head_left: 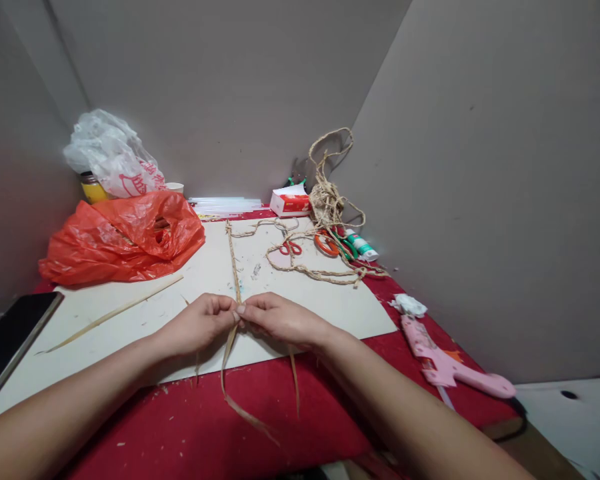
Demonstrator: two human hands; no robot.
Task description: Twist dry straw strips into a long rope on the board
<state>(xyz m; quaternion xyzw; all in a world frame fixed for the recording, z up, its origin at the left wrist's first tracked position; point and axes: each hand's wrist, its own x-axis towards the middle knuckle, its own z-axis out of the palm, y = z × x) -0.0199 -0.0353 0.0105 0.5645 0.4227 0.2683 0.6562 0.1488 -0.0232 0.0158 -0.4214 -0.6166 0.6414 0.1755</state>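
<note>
A thin braided straw cord runs down the white board to the fingertips of both hands. My left hand pinches the lower end of the braid from the left. From the right, my right hand pinches the same spot, its fingertips touching those of the left. Loose straw strands hang below the hands over the red cloth. One dry straw strip lies on the board at the left. Further braid curves from the cord's top toward a tangled bundle.
An orange plastic bag and a black phone are at the left. Red-handled scissors, a small red-white box and a glue bottle sit toward the back. A pink glue gun lies at the right edge.
</note>
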